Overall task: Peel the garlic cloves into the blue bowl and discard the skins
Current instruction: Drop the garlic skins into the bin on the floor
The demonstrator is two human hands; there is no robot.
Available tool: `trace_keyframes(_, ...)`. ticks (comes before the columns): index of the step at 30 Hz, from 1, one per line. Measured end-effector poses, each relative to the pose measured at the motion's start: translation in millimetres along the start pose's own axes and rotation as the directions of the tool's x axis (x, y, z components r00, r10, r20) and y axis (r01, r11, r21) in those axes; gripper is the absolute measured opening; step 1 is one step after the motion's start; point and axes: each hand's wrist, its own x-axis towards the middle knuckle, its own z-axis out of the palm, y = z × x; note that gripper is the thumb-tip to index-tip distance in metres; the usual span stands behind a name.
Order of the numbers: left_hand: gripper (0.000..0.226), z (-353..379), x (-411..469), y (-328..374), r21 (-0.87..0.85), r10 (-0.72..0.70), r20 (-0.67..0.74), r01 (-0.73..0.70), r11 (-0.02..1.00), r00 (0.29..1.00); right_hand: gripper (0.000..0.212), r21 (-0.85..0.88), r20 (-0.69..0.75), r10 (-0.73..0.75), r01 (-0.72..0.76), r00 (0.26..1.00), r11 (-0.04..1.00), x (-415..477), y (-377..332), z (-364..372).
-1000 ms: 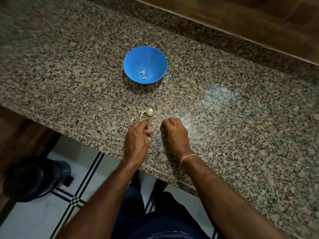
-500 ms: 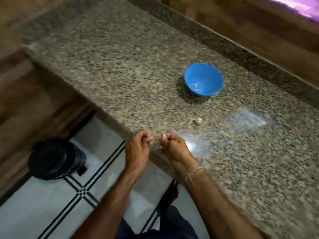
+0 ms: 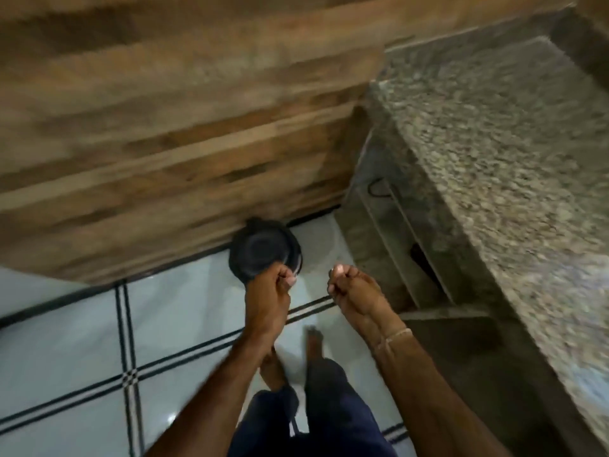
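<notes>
Black bin (image 3: 260, 255) by the wall (image 3: 164, 143) looks lidded; left hand (image 3: 268, 293) and right hand (image 3: 354, 290) are clenched, contents hidden, so skins let go early could scatter across the tiles (image 3: 82, 341).

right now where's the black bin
In the head view the black bin stands on the tiled floor against the wooden wall, left of the stone counter, just beyond the left hand.

Speckled granite counter (image 3: 494, 133); wood-grain wall (image 3: 164, 127); glossy floor tiles (image 3: 66, 341); black plastic bin (image 3: 263, 255).
</notes>
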Motion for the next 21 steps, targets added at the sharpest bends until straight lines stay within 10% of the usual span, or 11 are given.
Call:
trace_keyframes(13, 0.021, -7, 124, -147, -0.067, -0.325, -0.093, 0.32, 0.945, 0.941, 0.019, -0.255, -0.009, 0.284, -0.277, 0.959, 0.926, 180, 82, 105)
trace_keyframes(21, 0.008, 105, 223, -285, -0.499, -0.814, 0.149, 0.753, 0.429, 0.562, 0.017, -0.006, -0.141, 0.421, -0.426, 0.896, 0.905, 353, 179, 99)
